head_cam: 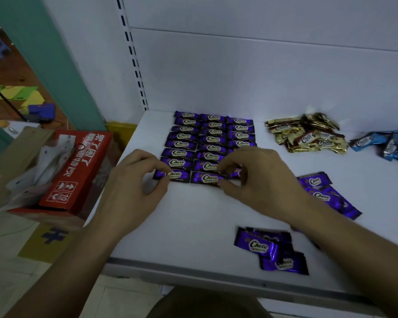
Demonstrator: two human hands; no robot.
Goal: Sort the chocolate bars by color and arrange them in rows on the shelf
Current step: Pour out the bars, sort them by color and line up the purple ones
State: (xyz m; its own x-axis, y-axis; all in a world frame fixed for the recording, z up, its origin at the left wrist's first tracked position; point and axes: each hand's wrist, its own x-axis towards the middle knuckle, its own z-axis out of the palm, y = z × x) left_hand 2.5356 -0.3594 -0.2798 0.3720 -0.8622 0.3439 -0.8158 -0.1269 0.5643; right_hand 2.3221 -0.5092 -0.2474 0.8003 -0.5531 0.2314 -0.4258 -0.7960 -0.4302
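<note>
I'm watching the front row of the purple grid (207,138), which sits toward the back left of the shelf (193,214). The left grip (133,180) has thumb and forefinger nearly closed, pinching the outer end of the grid's front-left bar (172,175). The right grip (257,180) is curled down over the grid's front-right bar (236,173), with its thumb just beside the front-middle bar (207,177). That third bar is mostly hidden, so I judge it pinched rather than see it clearly.

My main worry is a knock-on shove. The bars touch edge to edge, and the wrappers look slick. A sideways nudge at either end could slide the middle bar or push the row behind it out of line.

The right forearm lies over the shelf to the right of the grid, close above the loose purple bars (324,191). Drawing it back low could drag them. The near purple pile (269,249), in front of the grid, lies close to the shelf's front lip, where a careless sweep could send it over.

The gold pile (308,134) lies right of the grid, and the blue pile (386,145) farther right. A wide reach past the gold bars could mix the two colours.
</note>
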